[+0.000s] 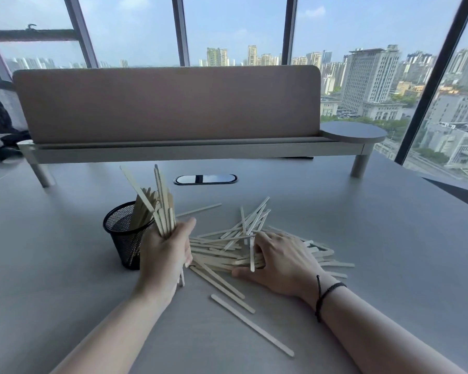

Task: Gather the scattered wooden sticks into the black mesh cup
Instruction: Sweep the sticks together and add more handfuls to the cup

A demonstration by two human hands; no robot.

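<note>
A black mesh cup [123, 233] stands on the grey table at left of centre, with several wooden sticks upright inside it. Just right of the cup, my left hand [164, 256] grips a bundle of wooden sticks [162, 209] that fan upward and lean over the cup's rim. A loose pile of pale sticks [227, 245] lies flat in the middle of the table. My right hand [280, 261] rests on the right side of that pile, fingers curled around several sticks. More sticks [250, 323] lie apart, nearer to me.
A raised shelf [195, 149] with a padded divider panel [165, 101] spans the back of the table. An oval cable port [205, 179] sits in the tabletop behind the pile. Dark cloth [8, 145] lies at far left. Windows stand beyond.
</note>
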